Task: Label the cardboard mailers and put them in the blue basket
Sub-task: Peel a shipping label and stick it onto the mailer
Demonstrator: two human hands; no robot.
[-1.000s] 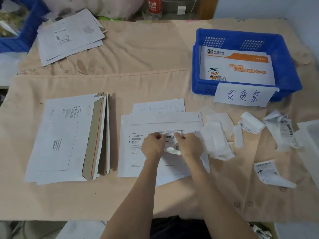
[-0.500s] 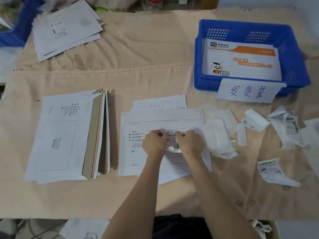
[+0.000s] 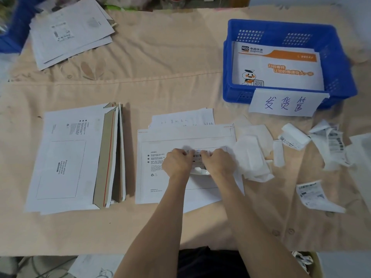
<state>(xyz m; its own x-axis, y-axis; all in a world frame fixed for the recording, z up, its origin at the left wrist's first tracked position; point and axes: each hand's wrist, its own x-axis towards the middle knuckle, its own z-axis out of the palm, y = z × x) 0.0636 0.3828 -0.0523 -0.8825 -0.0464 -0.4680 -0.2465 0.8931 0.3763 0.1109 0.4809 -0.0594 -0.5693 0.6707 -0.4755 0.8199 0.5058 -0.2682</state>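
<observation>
Your left hand point(image 3: 176, 163) and right hand point(image 3: 217, 162), close together, both pinch shipping label point(image 3: 197, 155) over cardboard mailer point(image 3: 160, 181) near table's front edge; blue basket point(image 3: 339, 63) at far right corner.

Soft, even indoor light over the table point(image 3: 180, 57), faint shadows beneath the hands point(image 3: 197, 163), no glare, wide-angle bowing toward the edges, smearing and blur at 10 and 3 o'clock, centre fairly sharp.
</observation>
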